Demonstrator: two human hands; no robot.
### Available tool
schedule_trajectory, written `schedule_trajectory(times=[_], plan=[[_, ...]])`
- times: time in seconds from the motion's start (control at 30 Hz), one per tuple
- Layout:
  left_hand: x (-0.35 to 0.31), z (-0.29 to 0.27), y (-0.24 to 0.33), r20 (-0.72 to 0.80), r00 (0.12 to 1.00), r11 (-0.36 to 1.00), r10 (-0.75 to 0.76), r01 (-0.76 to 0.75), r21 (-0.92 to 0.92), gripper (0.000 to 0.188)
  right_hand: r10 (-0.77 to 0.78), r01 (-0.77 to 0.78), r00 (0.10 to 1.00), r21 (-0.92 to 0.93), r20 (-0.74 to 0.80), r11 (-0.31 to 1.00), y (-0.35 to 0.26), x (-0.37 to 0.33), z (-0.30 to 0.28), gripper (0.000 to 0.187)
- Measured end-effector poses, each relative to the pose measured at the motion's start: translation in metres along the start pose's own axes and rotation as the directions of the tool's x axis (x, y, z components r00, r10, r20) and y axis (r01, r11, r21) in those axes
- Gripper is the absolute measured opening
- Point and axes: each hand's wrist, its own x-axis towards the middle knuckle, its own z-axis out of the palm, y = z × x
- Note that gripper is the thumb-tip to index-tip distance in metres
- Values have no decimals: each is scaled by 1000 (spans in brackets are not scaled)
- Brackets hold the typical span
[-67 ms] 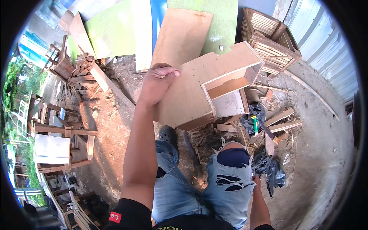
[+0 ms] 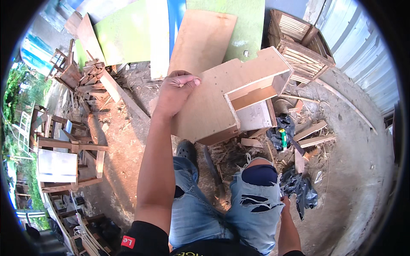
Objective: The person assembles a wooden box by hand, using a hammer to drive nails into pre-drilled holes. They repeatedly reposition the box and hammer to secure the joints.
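The left hand (image 2: pixel 176 94) is curled, thumb pressed to forefinger, against the near-left part of the plywood box (image 2: pixel 213 104), though whether it pinches anything small cannot be told. Its bare forearm (image 2: pixel 157 170) reaches nearly straight ahead to the box, which sits beyond the knees. The right hand (image 2: pixel 285 203) hangs low beside the right knee (image 2: pixel 259 175), its grip hidden.

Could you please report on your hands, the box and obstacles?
Left hand pinched closed over plywood box. Right hand by right knee, grip unclear. Wood scraps beside box.
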Motion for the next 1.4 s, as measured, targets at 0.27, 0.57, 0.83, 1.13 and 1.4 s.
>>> schedule_trajectory(times=[0.27,0.57,0.83,1.13,1.4], plan=[[5,4,-9,-38,996,988,86,-81,133,22,107,-88,992,239,-69,967,-69,-21,-27,24],[7,6,-17,-41,988,967,150,-138,216,22,-411,434,901,237,-141,869,-349,-90,-135,19],[5,7,-16,-55,982,944,179,-156,291,23,-847,846,529,112,-55,521,-541,-164,-107,51],[-1,8,-9,-85,971,926,224,-185,330,21,-981,987,147,-89,124,137,-639,-196,-36,58],[-2,8,-2,-86,977,917,195,-151,369,22,-985,982,135,-149,106,118,-637,-188,-33,57]])
